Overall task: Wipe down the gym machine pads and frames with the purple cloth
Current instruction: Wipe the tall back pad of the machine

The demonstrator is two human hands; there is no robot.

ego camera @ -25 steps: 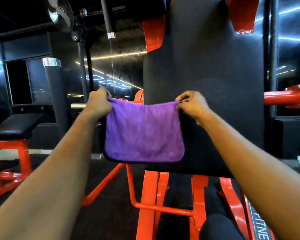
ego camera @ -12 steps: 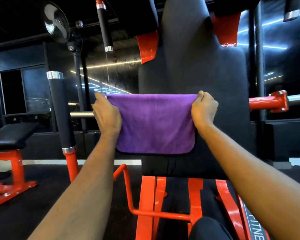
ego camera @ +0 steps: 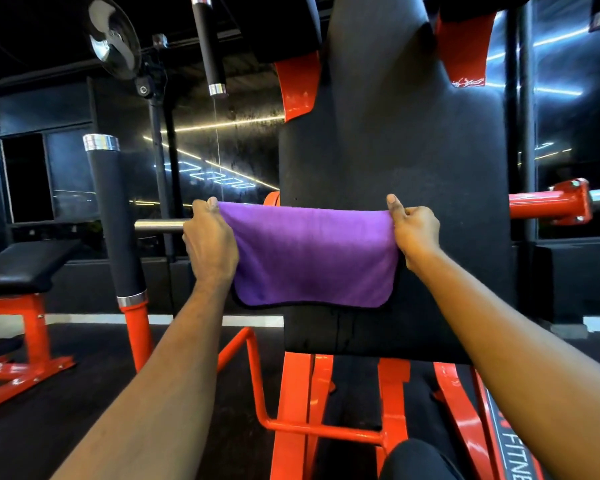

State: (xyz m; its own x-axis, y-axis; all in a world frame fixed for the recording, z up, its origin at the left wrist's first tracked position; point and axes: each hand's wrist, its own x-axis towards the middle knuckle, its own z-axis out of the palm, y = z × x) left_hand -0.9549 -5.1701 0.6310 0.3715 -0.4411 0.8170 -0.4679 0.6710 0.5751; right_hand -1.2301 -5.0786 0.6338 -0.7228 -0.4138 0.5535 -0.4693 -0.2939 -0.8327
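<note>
Purple cloth: now stretched flat in front of the lower part of the black back pad. Its left side hangs just past the pad's left edge, and its bottom hem stops short of the pad's bottom edge.

Change noted: a second ago the cloth sagged between my hands, which were closer together. I have since drawn them apart, and the top hem runs straight and level.

My left hand: fingers curled round the cloth's top left corner, holding it.

My right hand: thumb raised, fingers pinching the top right corner, over the pad's middle.

Contact between cloth and pad: I cannot tell.

Assessment: the cloth looks opened and readied, but wiping of this pad appears not yet begun. The orange frame below is untouched. The next move calls for pressing the cloth against the pad. A corner grip may leave the centre slack.
</note>
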